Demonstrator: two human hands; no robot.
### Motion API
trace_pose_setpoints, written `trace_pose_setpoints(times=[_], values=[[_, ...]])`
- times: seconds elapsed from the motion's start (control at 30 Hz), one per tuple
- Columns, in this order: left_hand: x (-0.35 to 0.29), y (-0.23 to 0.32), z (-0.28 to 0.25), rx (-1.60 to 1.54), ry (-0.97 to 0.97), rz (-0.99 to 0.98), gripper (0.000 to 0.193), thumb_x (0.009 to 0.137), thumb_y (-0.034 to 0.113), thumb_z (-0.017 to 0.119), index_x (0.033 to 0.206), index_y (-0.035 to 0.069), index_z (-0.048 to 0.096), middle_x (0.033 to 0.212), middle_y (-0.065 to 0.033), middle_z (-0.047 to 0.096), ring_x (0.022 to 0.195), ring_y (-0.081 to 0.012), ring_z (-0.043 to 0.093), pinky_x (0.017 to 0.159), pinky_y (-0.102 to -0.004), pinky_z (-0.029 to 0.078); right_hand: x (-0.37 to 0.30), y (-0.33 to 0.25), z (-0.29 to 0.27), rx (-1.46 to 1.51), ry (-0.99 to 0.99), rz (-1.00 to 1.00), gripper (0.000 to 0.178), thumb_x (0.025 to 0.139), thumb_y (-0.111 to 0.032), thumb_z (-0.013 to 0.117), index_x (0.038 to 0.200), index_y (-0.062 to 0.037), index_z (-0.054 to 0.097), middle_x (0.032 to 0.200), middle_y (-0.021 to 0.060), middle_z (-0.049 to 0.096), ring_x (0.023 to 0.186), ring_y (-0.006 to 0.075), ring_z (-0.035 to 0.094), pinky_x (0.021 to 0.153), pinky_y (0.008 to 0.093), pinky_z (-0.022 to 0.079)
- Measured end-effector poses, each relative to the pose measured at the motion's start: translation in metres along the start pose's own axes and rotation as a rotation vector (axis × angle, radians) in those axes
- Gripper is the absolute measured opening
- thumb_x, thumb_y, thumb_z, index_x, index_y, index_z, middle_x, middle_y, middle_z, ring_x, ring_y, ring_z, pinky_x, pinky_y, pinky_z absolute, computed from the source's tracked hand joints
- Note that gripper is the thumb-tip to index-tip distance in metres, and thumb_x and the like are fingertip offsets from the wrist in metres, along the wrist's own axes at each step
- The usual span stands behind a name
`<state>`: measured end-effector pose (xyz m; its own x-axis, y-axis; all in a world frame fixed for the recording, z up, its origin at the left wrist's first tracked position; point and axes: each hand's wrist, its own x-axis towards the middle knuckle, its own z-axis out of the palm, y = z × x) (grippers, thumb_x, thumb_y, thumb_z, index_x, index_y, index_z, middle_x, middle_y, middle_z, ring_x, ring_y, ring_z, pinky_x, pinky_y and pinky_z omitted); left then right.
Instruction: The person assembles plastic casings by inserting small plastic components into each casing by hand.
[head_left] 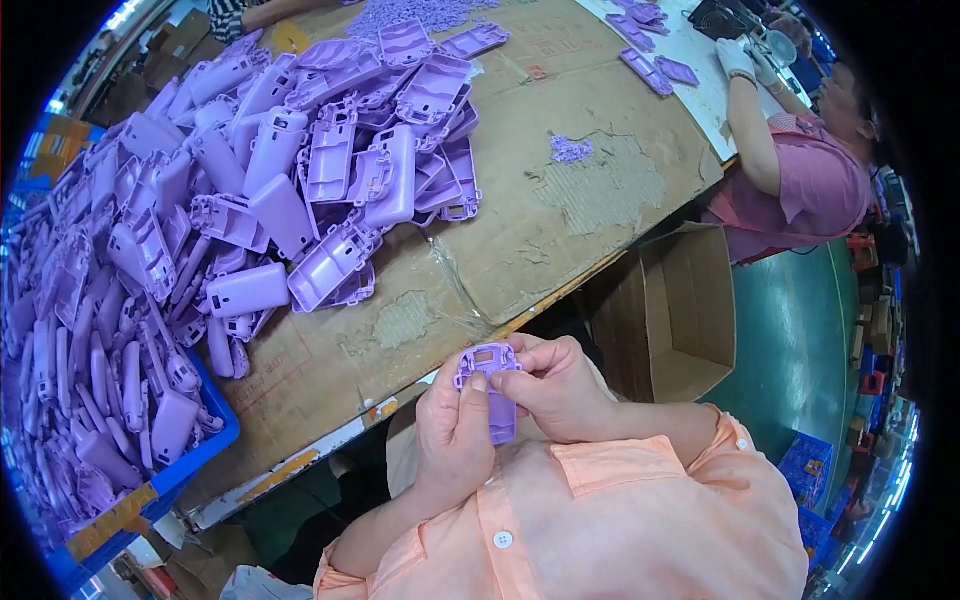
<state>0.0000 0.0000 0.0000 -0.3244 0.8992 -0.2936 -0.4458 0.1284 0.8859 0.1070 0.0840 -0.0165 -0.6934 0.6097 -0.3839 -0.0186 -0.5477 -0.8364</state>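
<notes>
Evidently a purple plastic shell [492, 385] is being checked or trimmed near the chest, pinched between the closed fingers of the left hand [452, 430] and right hand [556, 395], so careful turning seems called for before it is set back on the table [560, 215].

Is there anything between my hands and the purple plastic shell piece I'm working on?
Nothing visible. The left hand and right hand both grip the purple plastic shell piece directly, fingers on its sides, held up near the chest, clear of the cardboard-covered table.
</notes>
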Motion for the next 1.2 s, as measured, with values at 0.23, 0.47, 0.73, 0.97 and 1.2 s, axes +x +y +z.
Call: trace_pose_setpoints(times=[0.23, 0.47, 0.73, 0.97, 1.2], values=[[0.005, 0.000, 0.000, 0.062, -0.035, -0.019, 0.033, 0.095, 0.010, 0.038, 0.126, -0.002, 0.040, 0.117, -0.0104, 0.053, 0.093, -0.0131, 0.057, 0.078, -0.0263, 0.049, 0.010, -0.007, -0.009, -0.166, -0.010, -0.066, 0.009, 0.083, -0.004, 0.061, 0.081, 0.0014, 0.068, 0.092, 0.0051, 0.062, 0.068, 0.0068, 0.057, 0.058, 0.0211, 0.047], [0.008, -0.001, -0.001, 0.038, -0.103, -0.046, 0.044, 0.092, 0.010, 0.043, 0.133, 0.000, 0.033, 0.131, -0.0146, 0.043, 0.108, -0.0212, 0.053, 0.087, -0.0309, 0.045, 0.077, -0.076, -0.101, 0.101, 0.194, -0.043, 0.014, 0.084, -0.013, 0.063, 0.095, -0.0036, 0.063, 0.087, 0.0077, 0.066, 0.074, 0.0172, 0.065, 0.062, 0.0298, 0.054], [0.011, -0.001, 0.000, 0.004, -0.181, -0.128, 0.030, 0.094, 0.008, 0.043, 0.123, -0.001, 0.046, 0.118, -0.0099, 0.055, 0.097, -0.0144, 0.057, 0.083, -0.0261, 0.044, 0.148, -0.153, -0.191, 0.454, 0.290, -0.512, 0.017, 0.086, -0.011, 0.060, 0.098, 0.0008, 0.060, 0.090, 0.0093, 0.065, 0.081, 0.0189, 0.062, 0.076, 0.0317, 0.051], [0.010, 0.002, -0.002, 0.027, -0.172, -0.147, 0.025, 0.094, 0.007, 0.044, 0.117, 0.000, 0.051, 0.111, -0.0083, 0.058, 0.096, -0.0126, 0.056, 0.084, -0.0251, 0.043, 0.212, -0.127, -0.104, -0.529, 0.366, -0.420, 0.008, 0.081, -0.011, 0.062, 0.082, -0.0046, 0.066, 0.085, 0.0075, 0.065, 0.075, 0.0180, 0.062, 0.067, 0.0299, 0.050], [0.002, 0.000, -0.015, 0.037, -0.188, -0.158, 0.025, 0.095, 0.009, 0.044, 0.117, -0.001, 0.051, 0.110, -0.0112, 0.059, 0.097, -0.0145, 0.056, 0.087, -0.0281, 0.045, 0.282, -0.143, -0.097, -1.766, 0.320, -1.012, 0.012, 0.073, -0.007, 0.055, 0.077, -0.0085, 0.067, 0.091, 0.0132, 0.063, 0.086, 0.0303, 0.059, 0.072, 0.0399, 0.050]])
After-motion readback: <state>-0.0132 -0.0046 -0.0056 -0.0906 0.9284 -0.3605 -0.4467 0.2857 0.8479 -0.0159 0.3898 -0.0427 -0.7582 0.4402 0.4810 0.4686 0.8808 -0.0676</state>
